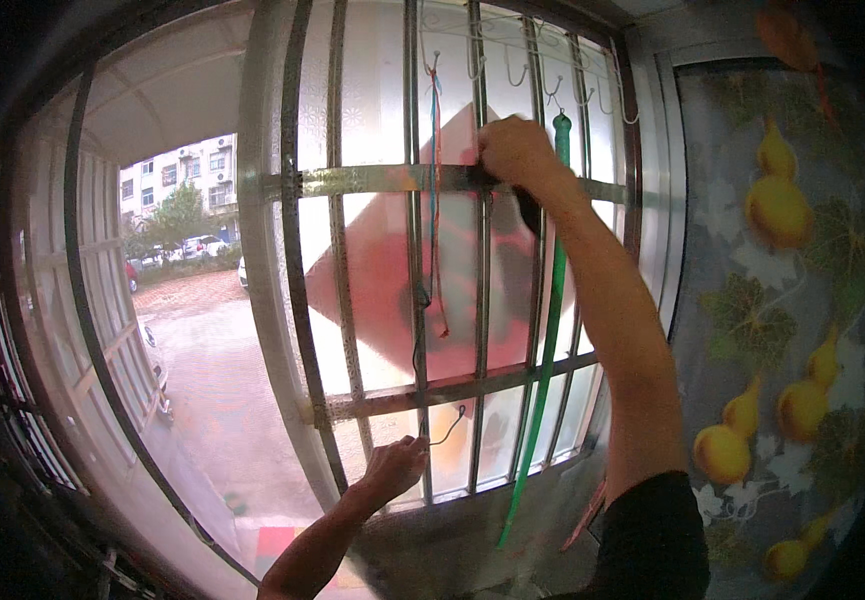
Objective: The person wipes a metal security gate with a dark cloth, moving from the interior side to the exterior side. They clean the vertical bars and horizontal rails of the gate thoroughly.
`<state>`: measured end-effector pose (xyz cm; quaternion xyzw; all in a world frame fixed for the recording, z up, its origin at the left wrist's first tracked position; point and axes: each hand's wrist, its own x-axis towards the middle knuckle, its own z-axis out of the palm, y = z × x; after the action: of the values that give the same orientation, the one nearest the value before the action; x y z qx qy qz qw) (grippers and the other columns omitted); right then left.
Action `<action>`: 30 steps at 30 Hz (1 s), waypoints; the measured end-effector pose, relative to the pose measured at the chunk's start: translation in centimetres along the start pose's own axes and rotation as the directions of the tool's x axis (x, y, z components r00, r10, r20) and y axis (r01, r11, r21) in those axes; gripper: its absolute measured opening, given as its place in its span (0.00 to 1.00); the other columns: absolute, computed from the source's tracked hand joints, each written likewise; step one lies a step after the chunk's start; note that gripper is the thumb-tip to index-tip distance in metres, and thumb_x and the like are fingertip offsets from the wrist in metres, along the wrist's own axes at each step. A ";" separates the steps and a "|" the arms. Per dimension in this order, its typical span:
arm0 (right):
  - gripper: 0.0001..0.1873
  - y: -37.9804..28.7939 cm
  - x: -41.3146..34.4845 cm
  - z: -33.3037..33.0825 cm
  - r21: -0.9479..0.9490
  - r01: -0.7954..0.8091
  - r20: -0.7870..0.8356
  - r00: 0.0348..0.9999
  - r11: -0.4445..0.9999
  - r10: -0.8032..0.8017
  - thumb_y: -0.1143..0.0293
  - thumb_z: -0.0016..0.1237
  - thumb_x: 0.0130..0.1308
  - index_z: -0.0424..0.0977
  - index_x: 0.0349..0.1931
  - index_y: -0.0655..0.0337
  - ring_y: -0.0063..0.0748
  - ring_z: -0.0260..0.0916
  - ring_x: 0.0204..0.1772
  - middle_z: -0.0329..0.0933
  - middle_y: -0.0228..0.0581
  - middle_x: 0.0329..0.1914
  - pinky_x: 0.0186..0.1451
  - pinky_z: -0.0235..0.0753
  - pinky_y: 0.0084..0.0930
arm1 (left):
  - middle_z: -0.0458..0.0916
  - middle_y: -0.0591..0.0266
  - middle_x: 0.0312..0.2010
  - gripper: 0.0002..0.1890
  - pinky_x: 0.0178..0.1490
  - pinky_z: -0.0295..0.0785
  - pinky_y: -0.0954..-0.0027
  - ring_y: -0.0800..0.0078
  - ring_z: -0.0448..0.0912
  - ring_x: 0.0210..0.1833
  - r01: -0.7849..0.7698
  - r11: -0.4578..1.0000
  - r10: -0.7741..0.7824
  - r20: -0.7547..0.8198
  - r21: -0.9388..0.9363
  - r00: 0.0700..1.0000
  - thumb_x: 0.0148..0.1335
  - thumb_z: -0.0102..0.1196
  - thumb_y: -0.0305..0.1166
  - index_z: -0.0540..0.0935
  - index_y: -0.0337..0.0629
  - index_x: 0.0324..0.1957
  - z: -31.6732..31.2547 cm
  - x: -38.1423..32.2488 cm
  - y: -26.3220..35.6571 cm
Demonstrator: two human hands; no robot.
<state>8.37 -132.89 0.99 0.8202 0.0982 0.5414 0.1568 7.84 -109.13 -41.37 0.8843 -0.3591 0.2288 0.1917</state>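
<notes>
My left hand (398,466) is low, at the metal security bars (482,300) of a frosted glass door. Its fingers are closed on a thin dark wire (449,433), whose bent end sticks out to the right. A similar dark strand runs up along a vertical bar. Higher up, my right hand (518,150) is curled at the upper crossbar (372,178). A dark object (528,210) shows under that wrist and seems held by it; its shape is mostly hidden. Behind the bars is a red diamond-shaped paper decoration (380,300).
A white hook rack (518,75) holds red and blue cords (437,210) and a long green strap (552,322). At right hangs a curtain (747,300) printed with yellow gourds. An opening on the left shows a paved yard (199,375), parked cars (205,246) and a building (177,176).
</notes>
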 end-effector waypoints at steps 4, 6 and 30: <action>0.10 2.0 -1.7 -1.1 0.107 -0.037 -0.263 0.963 0.994 0.064 0.68 0.47 0.59 0.81 0.34 0.61 0.52 0.77 0.44 0.80 0.50 0.36 0.50 0.76 0.44 | 0.80 0.50 0.33 0.14 0.38 0.78 0.52 0.51 0.82 0.36 -0.042 0.998 0.042 -0.004 -0.043 0.999 0.63 0.52 0.34 0.75 0.41 0.50 0.2 0.1 1.4; 0.13 0.0 -0.2 0.1 0.225 0.141 -0.395 0.918 0.964 -0.042 0.73 0.46 0.58 0.78 0.42 0.60 0.52 0.74 0.50 0.79 0.49 0.43 0.56 0.72 0.44 | 0.80 0.53 0.33 0.14 0.37 0.78 0.52 0.54 0.82 0.37 -0.066 0.998 0.067 -0.031 0.010 0.997 0.63 0.51 0.34 0.75 0.42 0.49 0.7 0.0 0.7; 0.17 7.2 -35.6 7.1 0.505 -0.539 0.358 0.842 0.674 0.405 0.76 0.48 0.58 0.78 0.48 0.60 0.41 0.75 0.54 0.78 0.47 0.50 0.64 0.70 0.37 | 0.80 0.52 0.31 0.05 0.32 0.75 0.60 0.57 0.80 0.31 0.040 0.952 -0.072 -0.095 -0.305 0.993 0.63 0.55 0.27 0.79 0.40 0.40 5.2 -7.2 3.7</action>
<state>0.81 -152.45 -29.46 0.8778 0.0266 0.4130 -0.2410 2.00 -110.25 -48.89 0.8412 -0.3540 0.2116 0.3497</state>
